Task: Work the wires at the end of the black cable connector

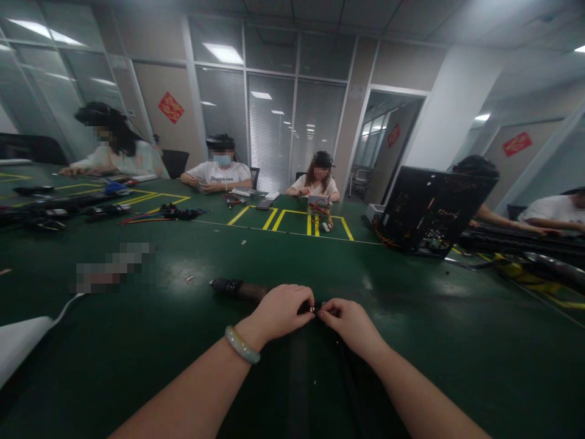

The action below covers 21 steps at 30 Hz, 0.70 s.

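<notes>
My left hand (283,312), with a green bangle on its wrist, is closed in a pinch just above the table. Facing it, my right hand (350,324) has its thumb and fingers pressed together. Between the fingertips shows a small dark piece (312,310) with a shiny metal spot; its kind is too small to make out. A dark cylindrical tool (242,289) with a ridged collar and metal tip lies beyond my left hand, which hides its near end. From below my right hand a thin black cable or rod (343,363) runs toward me.
The green table (150,341) carries dark parts and cables (173,212) at left. A black computer case (434,210) stands at right, and a bundle of coloured wires (322,210) sits across the table. Several people work around it. A white object (21,344) with a cord lies left.
</notes>
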Motion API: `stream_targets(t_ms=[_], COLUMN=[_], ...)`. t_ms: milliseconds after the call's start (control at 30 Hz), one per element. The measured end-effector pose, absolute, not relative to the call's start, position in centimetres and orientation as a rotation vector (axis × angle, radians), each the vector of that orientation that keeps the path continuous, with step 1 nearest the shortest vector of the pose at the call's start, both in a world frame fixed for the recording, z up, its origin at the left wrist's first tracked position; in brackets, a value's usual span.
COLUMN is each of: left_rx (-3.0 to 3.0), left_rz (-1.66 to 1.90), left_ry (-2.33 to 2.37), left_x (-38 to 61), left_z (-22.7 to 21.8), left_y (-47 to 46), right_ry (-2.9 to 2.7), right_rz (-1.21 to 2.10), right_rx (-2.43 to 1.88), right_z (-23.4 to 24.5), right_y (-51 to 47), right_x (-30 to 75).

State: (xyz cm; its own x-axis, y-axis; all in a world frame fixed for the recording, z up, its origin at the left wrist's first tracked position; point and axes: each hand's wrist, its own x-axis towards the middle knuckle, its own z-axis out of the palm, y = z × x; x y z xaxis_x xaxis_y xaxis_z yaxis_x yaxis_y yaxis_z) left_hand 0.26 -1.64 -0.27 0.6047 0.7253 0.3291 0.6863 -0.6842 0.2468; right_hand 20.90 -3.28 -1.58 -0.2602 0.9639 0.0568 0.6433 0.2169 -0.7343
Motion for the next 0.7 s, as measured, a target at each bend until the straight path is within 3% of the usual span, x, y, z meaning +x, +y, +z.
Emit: stream_targets(t_ms=[700], left_rx=[2.738], left_rz=[0.643], left_ry=[1.145], left_x=[0.17], left_z=[-0.31], left_y=[-1.59], right_ry=[-2.007], right_rz=[0.823], right_rx=[-1.519], right_z=[-1.67], right_y=[-3.23], right_x=[21.05])
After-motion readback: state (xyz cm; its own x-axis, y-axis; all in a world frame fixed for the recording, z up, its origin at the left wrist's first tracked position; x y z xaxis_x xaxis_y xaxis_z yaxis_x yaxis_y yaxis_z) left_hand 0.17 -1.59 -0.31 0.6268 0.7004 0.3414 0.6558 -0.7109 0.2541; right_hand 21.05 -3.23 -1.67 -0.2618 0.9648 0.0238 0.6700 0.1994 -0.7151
